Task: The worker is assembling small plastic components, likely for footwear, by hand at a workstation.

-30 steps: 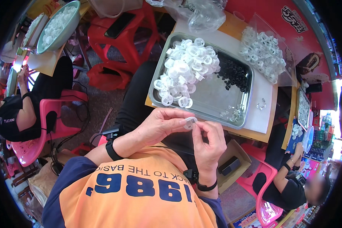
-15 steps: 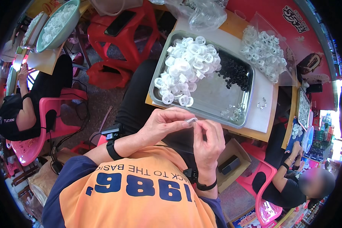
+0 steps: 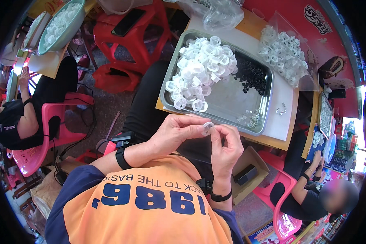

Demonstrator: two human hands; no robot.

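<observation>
My left hand (image 3: 179,132) pinches a small white plastic ring (image 3: 208,127) between thumb and fingertips, just in front of my chest. My right hand (image 3: 227,146) meets it from the right, with its fingertips pressed against the same ring. Beyond my hands lies a metal tray (image 3: 232,99) on a table. A heap of white plastic rings (image 3: 201,69) fills its left part, small black parts (image 3: 252,75) lie at its far right, and a few tiny metal pieces (image 3: 250,118) sit near its front edge.
A clear bag of white rings (image 3: 284,53) lies to the right of the tray. A red stool (image 3: 132,28) with a phone stands at the far left. People sit on pink chairs at left (image 3: 28,118) and lower right (image 3: 309,195). A cardboard box (image 3: 248,175) is under my right wrist.
Both hands have stayed together on the white ring, with only small finger shifts. The tray and heaps have not moved.
</observation>
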